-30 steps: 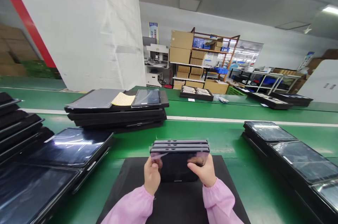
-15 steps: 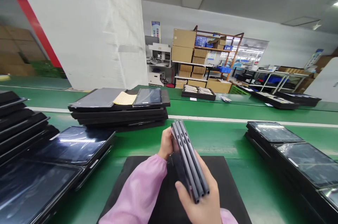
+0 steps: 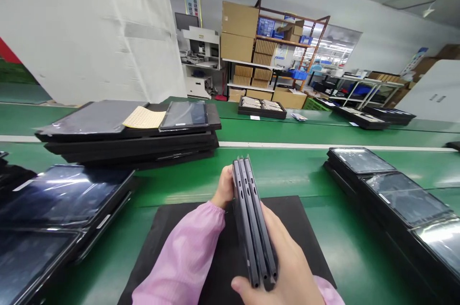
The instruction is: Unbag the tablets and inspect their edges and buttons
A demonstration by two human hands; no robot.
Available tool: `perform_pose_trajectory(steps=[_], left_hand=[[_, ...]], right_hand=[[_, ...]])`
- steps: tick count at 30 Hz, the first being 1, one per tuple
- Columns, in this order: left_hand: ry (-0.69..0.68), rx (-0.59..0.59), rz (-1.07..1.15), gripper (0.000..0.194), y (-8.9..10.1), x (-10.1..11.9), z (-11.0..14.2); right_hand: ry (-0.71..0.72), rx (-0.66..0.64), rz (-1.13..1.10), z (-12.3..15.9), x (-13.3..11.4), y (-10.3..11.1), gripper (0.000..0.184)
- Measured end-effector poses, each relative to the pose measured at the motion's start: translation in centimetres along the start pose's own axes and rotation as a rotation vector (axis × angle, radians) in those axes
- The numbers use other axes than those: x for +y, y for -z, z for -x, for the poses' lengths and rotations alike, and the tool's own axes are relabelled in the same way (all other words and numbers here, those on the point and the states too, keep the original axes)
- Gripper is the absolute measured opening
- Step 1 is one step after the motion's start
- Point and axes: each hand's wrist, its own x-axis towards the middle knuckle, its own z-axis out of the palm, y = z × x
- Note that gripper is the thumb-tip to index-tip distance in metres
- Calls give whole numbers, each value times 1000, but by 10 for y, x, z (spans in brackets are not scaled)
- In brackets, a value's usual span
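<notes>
Three thin dark tablets (image 3: 251,218) are held together as a stack standing on edge, their long sides facing up at me. My left hand (image 3: 223,189) grips the far end of the stack, fingers closed round it. My right hand (image 3: 287,266) cups the near end from the right, thumb hooked under the bottom edge. Both hands are above a black mat (image 3: 172,242) on the green table (image 3: 298,175). Pink sleeves cover both arms.
Black trays (image 3: 132,142) stacked behind the mat carry a tablet (image 3: 184,115) and a yellow sheet (image 3: 143,117). Screens in trays lie at the left (image 3: 61,194) and right (image 3: 395,190). A white pillar, shelves of cartons (image 3: 247,46) and more trays stand beyond.
One second ago the stack lay flat, held at both ends with its edge facing me. It has been turned onto its edge and pulled a little nearer; the camera view shifted slightly right.
</notes>
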Motion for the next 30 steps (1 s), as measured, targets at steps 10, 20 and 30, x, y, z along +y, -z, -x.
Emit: perform_pose_trajectory(steps=[10, 20, 30], left_hand=[[-64, -83, -55, 74, -15, 14, 1], [-81, -73, -73, 77, -16, 3, -1], [-127, -92, -80, 77, -21, 4, 0]], right_hand=[[2, -1, 22, 3, -4, 8, 106], [-62, -122, 62, 10, -3, 16, 105], [-179, -292, -16, 0, -16, 36, 106]])
